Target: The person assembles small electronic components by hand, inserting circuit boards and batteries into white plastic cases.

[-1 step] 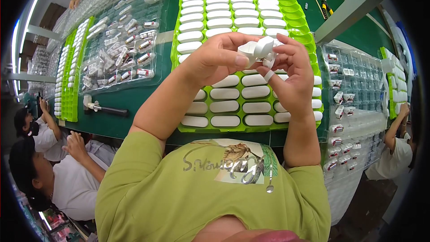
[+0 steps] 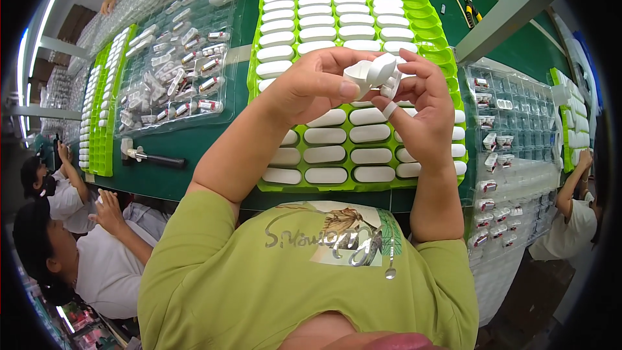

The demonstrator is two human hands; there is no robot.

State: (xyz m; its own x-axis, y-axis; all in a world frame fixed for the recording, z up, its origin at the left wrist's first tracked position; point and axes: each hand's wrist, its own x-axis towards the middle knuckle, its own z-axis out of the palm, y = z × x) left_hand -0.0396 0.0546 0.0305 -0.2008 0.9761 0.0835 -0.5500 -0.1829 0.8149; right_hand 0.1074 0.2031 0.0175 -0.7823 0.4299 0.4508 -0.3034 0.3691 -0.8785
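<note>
My left hand [image 2: 314, 84] pinches a hollow white plastic shell [image 2: 358, 75] between thumb and fingers. Against it sits a curved white plastic piece [image 2: 382, 70], meeting the other hand. My right hand [image 2: 424, 97] is closed around the right side of these white parts; a white band circles its thumb. Smaller white details between the right fingers are partly hidden. Both hands are raised over a bright green tray [image 2: 427, 16] filled with rows of white oblong cases [image 2: 325, 154].
Left of the tray, a clear plastic tray [image 2: 228, 94] carries loose white, red and silver parts. A black-handled hammer [image 2: 162, 159] lies nearer. A clear compartment tray [image 2: 518, 100] stands right, beside a grey post [image 2: 505, 13]. Co-workers sit left and right; a yellow-black cutter [image 2: 476, 11] lies behind.
The white pieces between my hands have tilted very slightly. At the left, a co-worker's raised hand has shifted a little. My arms stay in place.
</note>
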